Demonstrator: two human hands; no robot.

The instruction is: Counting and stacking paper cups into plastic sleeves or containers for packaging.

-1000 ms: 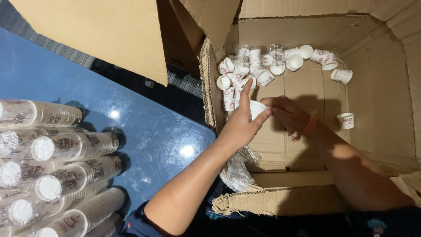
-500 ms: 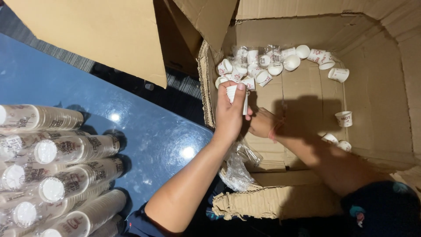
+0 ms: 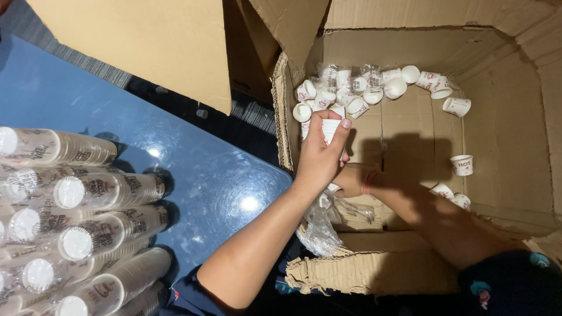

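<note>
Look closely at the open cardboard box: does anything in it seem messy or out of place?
Yes. Small white paper cups lie loose and tipped at all angles inside the brown cardboard box, whereas stacked cup sleeves lie neatly on the blue table.

left hand (image 3: 321,153) now raised higher over the cardboard box (image 3: 515,134), white paper cup (image 3: 331,130) gripped in fingers, right hand (image 3: 353,179) drawn back beneath the left wrist
</note>
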